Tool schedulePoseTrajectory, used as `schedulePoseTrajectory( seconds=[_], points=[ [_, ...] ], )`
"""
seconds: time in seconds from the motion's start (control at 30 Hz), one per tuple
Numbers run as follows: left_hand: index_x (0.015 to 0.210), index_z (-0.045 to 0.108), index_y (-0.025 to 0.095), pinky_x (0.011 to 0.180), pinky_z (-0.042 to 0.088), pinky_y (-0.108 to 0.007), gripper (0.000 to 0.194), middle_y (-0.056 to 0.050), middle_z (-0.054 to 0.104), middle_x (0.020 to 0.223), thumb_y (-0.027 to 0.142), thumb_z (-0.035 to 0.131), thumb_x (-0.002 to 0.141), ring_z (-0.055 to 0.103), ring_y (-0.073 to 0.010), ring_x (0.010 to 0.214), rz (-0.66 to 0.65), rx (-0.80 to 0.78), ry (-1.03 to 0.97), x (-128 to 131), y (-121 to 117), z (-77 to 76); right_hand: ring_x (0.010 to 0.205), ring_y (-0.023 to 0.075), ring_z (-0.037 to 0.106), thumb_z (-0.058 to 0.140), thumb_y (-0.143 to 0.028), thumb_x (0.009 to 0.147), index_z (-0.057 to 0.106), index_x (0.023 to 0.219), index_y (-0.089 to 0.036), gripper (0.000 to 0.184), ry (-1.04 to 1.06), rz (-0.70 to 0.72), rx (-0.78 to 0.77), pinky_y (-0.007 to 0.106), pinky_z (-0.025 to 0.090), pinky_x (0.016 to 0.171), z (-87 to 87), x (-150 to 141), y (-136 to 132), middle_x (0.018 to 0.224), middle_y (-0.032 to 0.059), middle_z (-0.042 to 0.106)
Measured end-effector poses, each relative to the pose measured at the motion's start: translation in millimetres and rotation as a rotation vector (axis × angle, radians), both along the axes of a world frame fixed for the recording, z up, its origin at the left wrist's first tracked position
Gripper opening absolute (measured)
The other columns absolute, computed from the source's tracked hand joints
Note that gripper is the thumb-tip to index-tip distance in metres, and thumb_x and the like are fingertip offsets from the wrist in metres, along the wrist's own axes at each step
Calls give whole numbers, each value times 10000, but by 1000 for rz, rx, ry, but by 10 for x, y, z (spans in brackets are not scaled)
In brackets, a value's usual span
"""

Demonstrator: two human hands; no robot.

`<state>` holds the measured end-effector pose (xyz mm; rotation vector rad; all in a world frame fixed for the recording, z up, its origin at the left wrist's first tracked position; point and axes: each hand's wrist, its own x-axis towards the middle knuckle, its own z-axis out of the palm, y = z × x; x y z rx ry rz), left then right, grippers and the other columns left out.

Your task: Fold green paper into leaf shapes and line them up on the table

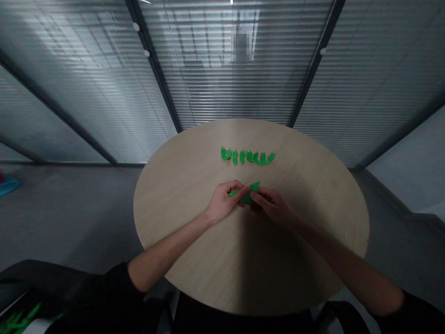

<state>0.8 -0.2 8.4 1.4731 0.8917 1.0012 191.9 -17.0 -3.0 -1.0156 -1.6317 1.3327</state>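
Observation:
Above the middle of the round table (181, 185), a green folded piece, apparently paper (247, 199), is held between both hands. My left hand (224, 202) grips its left side, thumb on top and fingers partly behind. Fingers of my right hand (274, 203) close on its right side. One pointed corner sticks up between the hands; the fingers cover much of the rest. Beyond the hands lies a row of several small green pieces (242, 157), leaf-like in outline and close together, some seeming to touch. What they are made of is too small to tell.
Glass panels with blinds (239, 93) stand right behind the table's far edge. Low on the left is a dark chair-like shape (41, 273), with green strips (22, 320) near the corner. A blue round object (9, 185) lies on the floor at far left.

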Motion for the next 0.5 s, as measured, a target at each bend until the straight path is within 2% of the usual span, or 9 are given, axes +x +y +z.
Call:
schedulePoseTrajectory(
  seconds=[0.2, 0.5],
  points=[
    [828, 694, 126, 559, 560, -228, 457, -35, 692, 721, 578, 758, 851, 639, -116, 602, -65, -38, -4, 3, -1, 7, 549, 119, 579, 649, -665, 910, 643, 779, -178, 504, -1, -36, 30, 245, 451, 512, 14, 1, -8, 643, 11, 640],
    [881, 693, 130, 574, 573, -231, 360, -33, 720, 692, 476, 784, 849, 662, -116, 574, -53, -76, -21, -20, 9, 20, 534, 125, 590, 656, -626, 903, 640, 776, -198, 447, 50, -134, 91, 256, 485, 490, 21, 19, 12, 654, 2, 643]
  ],
)
